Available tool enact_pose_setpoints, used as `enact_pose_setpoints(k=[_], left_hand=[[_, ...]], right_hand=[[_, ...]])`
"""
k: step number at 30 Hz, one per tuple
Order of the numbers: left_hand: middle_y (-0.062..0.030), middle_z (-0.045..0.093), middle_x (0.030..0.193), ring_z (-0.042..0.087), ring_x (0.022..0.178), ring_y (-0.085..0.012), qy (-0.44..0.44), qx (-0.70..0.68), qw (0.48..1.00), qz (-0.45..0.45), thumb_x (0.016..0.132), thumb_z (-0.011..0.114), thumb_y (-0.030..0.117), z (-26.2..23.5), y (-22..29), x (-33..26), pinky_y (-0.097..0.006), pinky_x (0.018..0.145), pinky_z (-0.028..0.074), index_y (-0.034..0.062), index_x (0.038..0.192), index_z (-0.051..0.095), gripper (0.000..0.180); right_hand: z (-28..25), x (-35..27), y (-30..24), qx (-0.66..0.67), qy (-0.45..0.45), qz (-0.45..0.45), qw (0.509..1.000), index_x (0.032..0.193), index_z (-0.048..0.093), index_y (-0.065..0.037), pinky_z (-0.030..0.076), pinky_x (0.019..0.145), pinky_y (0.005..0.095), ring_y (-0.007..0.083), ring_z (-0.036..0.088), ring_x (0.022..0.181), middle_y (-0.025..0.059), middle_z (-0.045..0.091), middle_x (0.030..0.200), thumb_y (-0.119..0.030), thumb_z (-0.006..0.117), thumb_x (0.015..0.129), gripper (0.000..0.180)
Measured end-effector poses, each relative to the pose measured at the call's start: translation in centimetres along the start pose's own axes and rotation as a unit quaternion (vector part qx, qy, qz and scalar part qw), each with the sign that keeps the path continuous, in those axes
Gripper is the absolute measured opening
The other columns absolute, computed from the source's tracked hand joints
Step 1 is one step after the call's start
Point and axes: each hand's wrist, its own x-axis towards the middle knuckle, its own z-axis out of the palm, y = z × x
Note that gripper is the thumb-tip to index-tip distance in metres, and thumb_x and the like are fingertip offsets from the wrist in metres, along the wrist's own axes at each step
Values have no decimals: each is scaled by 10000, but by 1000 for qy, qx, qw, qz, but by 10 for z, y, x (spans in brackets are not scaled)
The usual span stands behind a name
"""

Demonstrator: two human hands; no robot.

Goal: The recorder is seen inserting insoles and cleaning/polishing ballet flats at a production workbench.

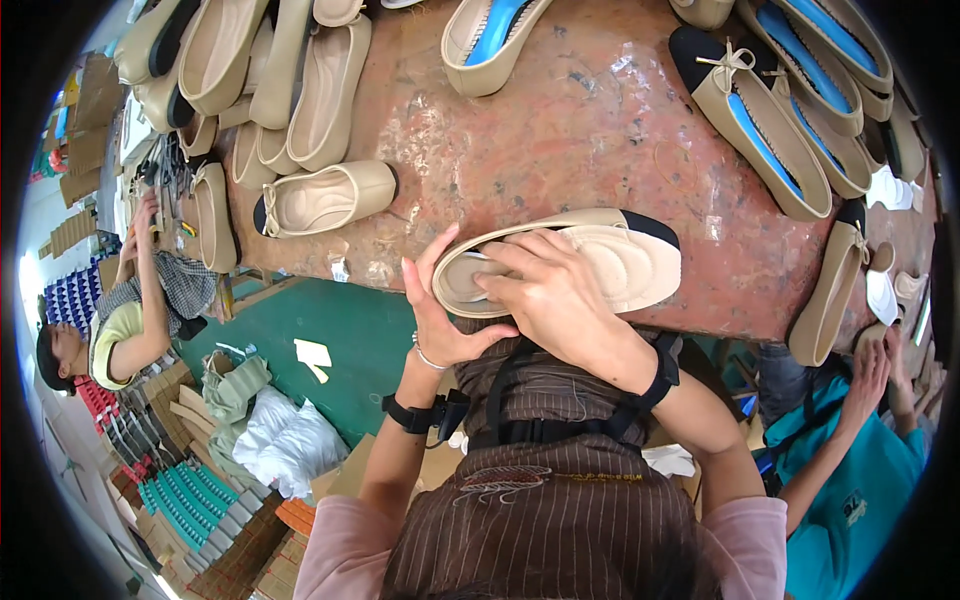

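Head view: beige ballet flat with a black toe cap (600,245) lies on its side at the near edge of the reddish worktable (560,130), just above the person's lap; left hand (440,315) cups the heel end from below, fingers closed around it; right hand (550,290) lies over the opening, fingers pressing the cream insole (625,265) inside; finished beige flat with a bow (325,198) rests to the left; flats with blue linings (770,125) lie to the right; a co-worker's hands (880,365) hold another flat at the table's right edge
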Motion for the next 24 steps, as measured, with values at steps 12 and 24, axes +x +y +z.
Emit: enact_pose_setpoints(k=[12,24], left_hand=[[-310,341,1466,461,1305,-437,-28,-12,999,23,670,883,515,-3,-7,-3,-519,1074,400,156,1541,-213,1444],[-322,485,1362,512,1226,-458,-1,-8,999,-31,936,506,246,-6,2,11,-497,1034,410,2,1152,543,328]], right_hand=[[2,0,-1,-4,-52,-9,999,979,715,8,479,962,400,285,584,1102,126,608,1145,-105,644,716,294],[12,11,9,-23,-225,-103,969,1202,678,-36,318,1183,394,225,527,1296,101,621,1310,-137,582,815,411]])
